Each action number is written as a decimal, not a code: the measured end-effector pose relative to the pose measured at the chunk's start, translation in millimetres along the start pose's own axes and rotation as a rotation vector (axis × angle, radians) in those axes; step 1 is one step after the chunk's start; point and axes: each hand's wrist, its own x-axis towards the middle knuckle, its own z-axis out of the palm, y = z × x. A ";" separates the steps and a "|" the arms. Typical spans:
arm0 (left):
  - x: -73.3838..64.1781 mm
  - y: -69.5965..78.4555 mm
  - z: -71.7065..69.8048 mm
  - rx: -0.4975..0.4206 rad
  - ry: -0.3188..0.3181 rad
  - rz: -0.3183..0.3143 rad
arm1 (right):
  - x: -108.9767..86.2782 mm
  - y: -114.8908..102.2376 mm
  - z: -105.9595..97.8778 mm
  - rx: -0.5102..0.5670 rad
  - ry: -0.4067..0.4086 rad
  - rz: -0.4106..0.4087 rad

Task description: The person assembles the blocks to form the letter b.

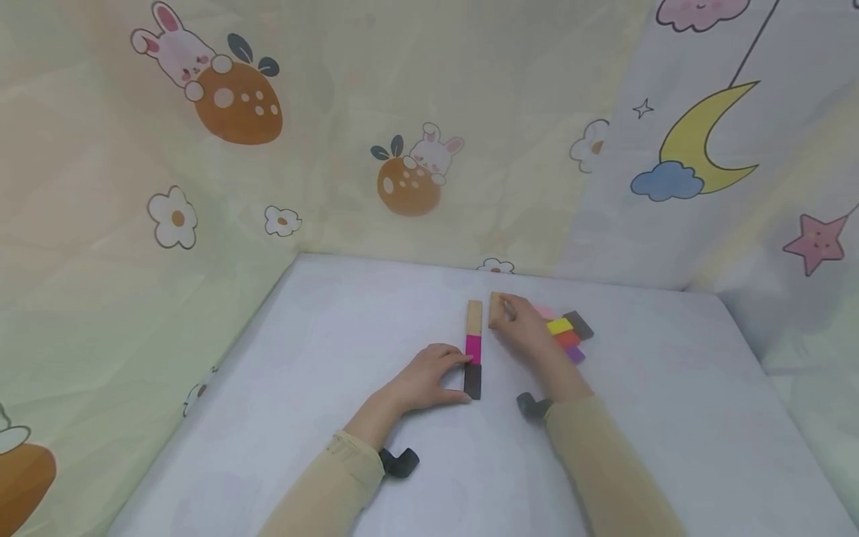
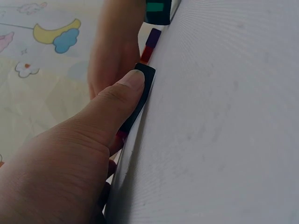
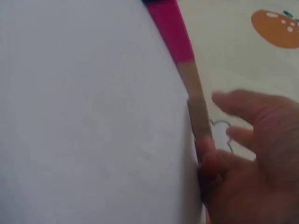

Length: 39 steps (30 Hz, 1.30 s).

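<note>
A short row of blocks lies on the white table: a wooden block (image 1: 474,317) at the far end, a magenta block (image 1: 473,348) in the middle and a black block (image 1: 473,383) nearest. My left hand (image 1: 426,379) spans the black block, its thumb at the near end and a fingertip at the magenta block's edge. In the left wrist view that thumb presses on the black block (image 2: 140,95). Just right of the row's far end, my right hand (image 1: 525,326) pinches a second wooden block (image 1: 495,310), which overlaps the row in the right wrist view.
Right of my right hand lies a group of loose blocks: pink (image 1: 546,312), yellow (image 1: 559,326), orange-red (image 1: 567,339), purple (image 1: 575,354) and dark grey (image 1: 579,324). A printed cloth (image 1: 335,171) hangs behind the table (image 1: 282,418). Both wrists wear dark camera mounts.
</note>
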 end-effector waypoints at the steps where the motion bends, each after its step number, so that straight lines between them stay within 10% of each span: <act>1: 0.3 -0.1 0.2 0.000 -0.001 0.000 | 2.8 2.3 -2.7 -0.010 -0.031 -0.008; 17: 0.9 1.6 -2.2 0.014 0.000 0.005 | 21.0 -0.1 -37.6 -0.087 -0.294 -0.036; 39: 1.1 1.1 -1.2 0.015 0.002 0.003 | 24.4 0.0 -35.3 -0.121 -0.282 -0.070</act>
